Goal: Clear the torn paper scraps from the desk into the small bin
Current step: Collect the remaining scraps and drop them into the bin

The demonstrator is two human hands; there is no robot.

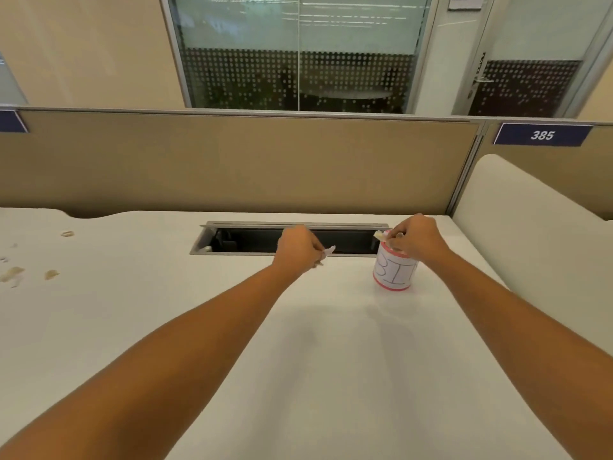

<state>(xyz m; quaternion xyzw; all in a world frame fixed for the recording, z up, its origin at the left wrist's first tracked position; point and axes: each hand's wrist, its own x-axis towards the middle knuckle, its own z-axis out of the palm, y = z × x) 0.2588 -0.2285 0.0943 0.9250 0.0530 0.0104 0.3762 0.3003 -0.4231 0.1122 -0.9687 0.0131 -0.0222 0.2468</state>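
The bin is a small upright cylinder wrapped in white paper, with pink bands at top and bottom and hand-drawn letters on its side. It stands on the bench directly under the right grip. That grip is curled over the bin's mouth and pinches a pale scrap, which juts out to its left at the rim. The left grip, well left of the bin, is clenched on a white scrap that pokes toward the right grip. Far to the left of the left grip lie loose scraps, small, ragged and beige-white. The bench is smooth and white, with bare surface between the grips and nearer than them. Just behind both grips runs a long dark slot in a metal frame, and behind it a tan partition.
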